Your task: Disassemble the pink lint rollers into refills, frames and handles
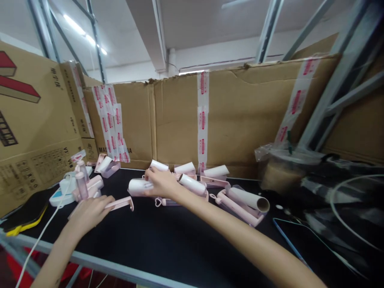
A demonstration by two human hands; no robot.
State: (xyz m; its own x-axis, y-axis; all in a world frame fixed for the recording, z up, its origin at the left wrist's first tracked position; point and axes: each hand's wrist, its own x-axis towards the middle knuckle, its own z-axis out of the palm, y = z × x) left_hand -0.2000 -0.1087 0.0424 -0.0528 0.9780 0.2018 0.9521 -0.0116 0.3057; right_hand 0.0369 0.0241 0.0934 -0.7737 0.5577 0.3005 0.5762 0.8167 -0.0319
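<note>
My left hand (91, 212) is closed on a pink lint-roller frame (121, 203), whose hooked end points right. To its right, my right hand (160, 182) has its fingers wrapped round a white lint roll (139, 187). Behind and beside my right forearm lie several more white rolls (192, 184) with pink frames and clear covers. At the right end, a roll with a brown core (250, 199) rests by a pink frame with a loop (238, 209). Pink handles and clear tubes (81, 185) stand and lie just beyond my left hand.
Cardboard walls (177, 120) enclose the black tabletop (144, 240). A white power strip (61, 196) with a cable and a dark phone-like object (25, 212) with a yellow edge are at left. A lidded drink cup (282, 172) and a blue-edged tablet-like object (312, 244) are at right.
</note>
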